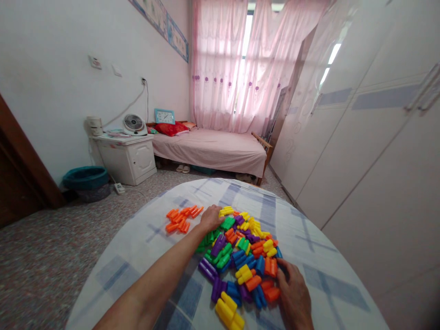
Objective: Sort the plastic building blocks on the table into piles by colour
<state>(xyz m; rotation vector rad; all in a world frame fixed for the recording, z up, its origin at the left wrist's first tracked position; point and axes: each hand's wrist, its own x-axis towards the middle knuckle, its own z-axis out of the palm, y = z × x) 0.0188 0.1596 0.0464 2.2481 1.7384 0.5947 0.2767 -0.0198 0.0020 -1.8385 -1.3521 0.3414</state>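
Colourful plastic toy blocks (244, 259), shaped like joined round-ended tubes, lie heaped on the table in green, purple, blue, yellow and orange. My left hand (211, 219) reaches to the far left side of the heap, its fingers apart beside a yellow block (226, 211) and a green block (227, 223); part of its fingertips is hidden. At the near right side, my right hand (294, 288) rests with thumb and forefinger apart against the heap, close to an orange block (271, 266). Left of my left hand lies a separate group of orange blocks (178, 221).
A checked cloth covers the round table (326, 256). Beyond it stand a bed (213, 144), a white cabinet (127, 158) with a fan (134, 123), and a bin (85, 181). A tall wardrobe (343, 151) lines the right side.
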